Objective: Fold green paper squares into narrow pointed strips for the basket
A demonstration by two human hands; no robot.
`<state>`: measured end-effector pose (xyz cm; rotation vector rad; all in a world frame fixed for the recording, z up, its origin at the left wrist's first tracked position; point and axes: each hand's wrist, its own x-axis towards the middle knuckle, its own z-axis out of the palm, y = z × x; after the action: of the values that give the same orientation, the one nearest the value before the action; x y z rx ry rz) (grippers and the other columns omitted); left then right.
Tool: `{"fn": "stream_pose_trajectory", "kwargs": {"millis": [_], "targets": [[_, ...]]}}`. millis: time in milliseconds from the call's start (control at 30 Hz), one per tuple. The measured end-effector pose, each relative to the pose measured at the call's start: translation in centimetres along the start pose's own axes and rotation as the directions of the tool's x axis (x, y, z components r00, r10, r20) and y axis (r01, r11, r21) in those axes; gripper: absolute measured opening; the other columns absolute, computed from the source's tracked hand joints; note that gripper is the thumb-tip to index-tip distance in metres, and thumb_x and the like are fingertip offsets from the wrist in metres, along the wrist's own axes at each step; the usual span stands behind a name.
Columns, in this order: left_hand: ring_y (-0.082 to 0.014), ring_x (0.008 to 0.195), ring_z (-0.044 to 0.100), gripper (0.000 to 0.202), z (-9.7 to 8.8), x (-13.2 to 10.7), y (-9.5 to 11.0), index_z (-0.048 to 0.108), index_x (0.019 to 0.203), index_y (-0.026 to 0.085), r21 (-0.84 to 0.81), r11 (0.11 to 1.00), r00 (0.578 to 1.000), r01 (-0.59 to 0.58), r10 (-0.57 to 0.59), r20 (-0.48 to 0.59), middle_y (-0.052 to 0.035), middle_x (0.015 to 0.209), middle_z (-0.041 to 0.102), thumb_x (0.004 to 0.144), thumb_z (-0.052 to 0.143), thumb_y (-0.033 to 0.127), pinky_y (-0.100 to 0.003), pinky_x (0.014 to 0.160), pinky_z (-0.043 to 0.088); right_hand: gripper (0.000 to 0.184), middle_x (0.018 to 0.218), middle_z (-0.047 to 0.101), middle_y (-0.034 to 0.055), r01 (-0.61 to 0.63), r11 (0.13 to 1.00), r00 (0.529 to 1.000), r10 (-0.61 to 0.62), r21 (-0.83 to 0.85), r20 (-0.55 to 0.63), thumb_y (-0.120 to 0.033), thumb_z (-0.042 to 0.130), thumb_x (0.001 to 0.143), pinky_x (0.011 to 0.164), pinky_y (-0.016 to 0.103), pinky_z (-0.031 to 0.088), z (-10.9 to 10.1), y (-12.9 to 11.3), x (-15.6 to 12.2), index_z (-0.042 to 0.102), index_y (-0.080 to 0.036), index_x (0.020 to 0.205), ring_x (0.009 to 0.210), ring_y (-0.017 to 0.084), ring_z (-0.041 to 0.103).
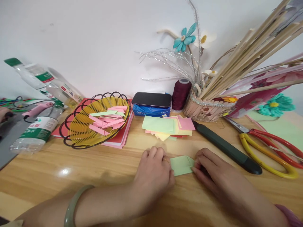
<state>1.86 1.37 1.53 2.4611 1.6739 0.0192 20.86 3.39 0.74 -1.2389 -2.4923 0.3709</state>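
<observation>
A small light green paper piece (181,165), partly folded, lies on the wooden table (94,170) between my hands. My left hand (153,173) rests beside its left edge with fingers curled and a ring on one finger. My right hand (213,171) presses its fingertips on the paper's right edge and folded corner. Just beyond the hands lies a loose stack of pastel paper squares (168,126) in green, yellow and pink.
A yellow wire basket (82,132) holds folded pink and green strips. A phone (151,99) lies on a blue pack, beside a maroon thread spool (180,94). A black craft knife (227,148), scissors (267,145), a stick basket (208,108) and plastic bottles (35,132) stand around.
</observation>
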Motion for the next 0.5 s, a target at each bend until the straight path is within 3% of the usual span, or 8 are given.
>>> {"fn": "stream_pose_trajectory", "kwargs": {"millis": [267, 500], "targets": [[-0.0247, 0.085, 0.046, 0.013, -0.18, -0.10, 0.03, 0.060, 0.076, 0.013, 0.011, 1.000, 1.000, -0.014, 0.014, -0.012, -0.0081, 0.085, 0.053, 0.077, 0.047, 0.016, -0.039, 0.072, 0.044, 0.022, 0.075, 0.047, 0.0032, -0.015, 1.000, 0.999, 0.015, -0.012, 0.047, -0.021, 0.033, 0.088, 0.059, 0.031, 0.046, -0.04, -0.16, -0.14, 0.045, -0.020, 0.070, 0.064, 0.015, 0.052], [-0.0215, 0.085, 0.044, 0.007, -0.49, -0.74, -0.19, 0.052, 0.084, 0.015, -0.119, 0.993, 0.998, -0.022, 0.016, -0.053, -0.0059, 0.090, 0.049, 0.079, 0.047, 0.013, -0.038, 0.075, 0.042, 0.012, 0.081, 0.048, 0.0051, -0.039, 0.999, 0.999, 0.040, -0.020, 0.021, -0.020, 0.035, 0.086, 0.060, 0.032, 0.046, -0.02, -0.47, -0.31, 0.045, -0.020, 0.078, 0.069, 0.017, 0.051]]}}
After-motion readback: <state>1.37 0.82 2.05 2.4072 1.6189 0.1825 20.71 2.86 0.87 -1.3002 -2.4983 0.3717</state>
